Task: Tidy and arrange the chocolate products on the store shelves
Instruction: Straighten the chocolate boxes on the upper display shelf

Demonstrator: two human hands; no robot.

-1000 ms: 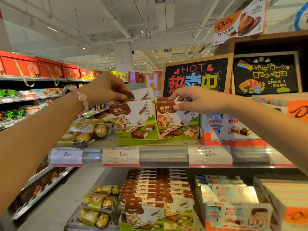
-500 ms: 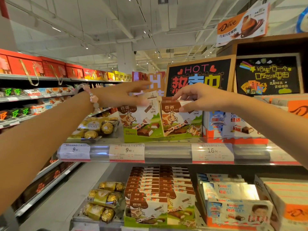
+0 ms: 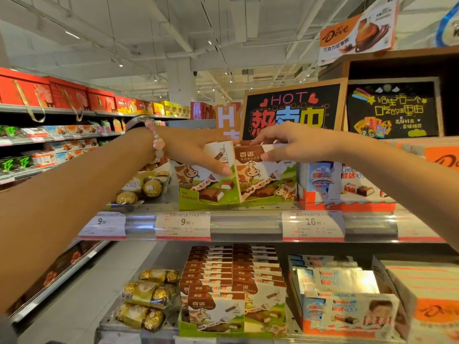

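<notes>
Flanking both hands' grip [image 3: 250, 155], upright cow-print chocolate boxes [image 3: 263, 177].

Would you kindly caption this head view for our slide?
Left hand and right hand straighten cow-print chocolate boxes on the top shelf.

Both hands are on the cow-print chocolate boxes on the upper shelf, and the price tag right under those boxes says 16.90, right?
Not quite. In the head view the price tag under the cow-print chocolate boxes reads 9.90; the 16.90 tag sits further right. Both the left hand and right hand are on them.
</notes>
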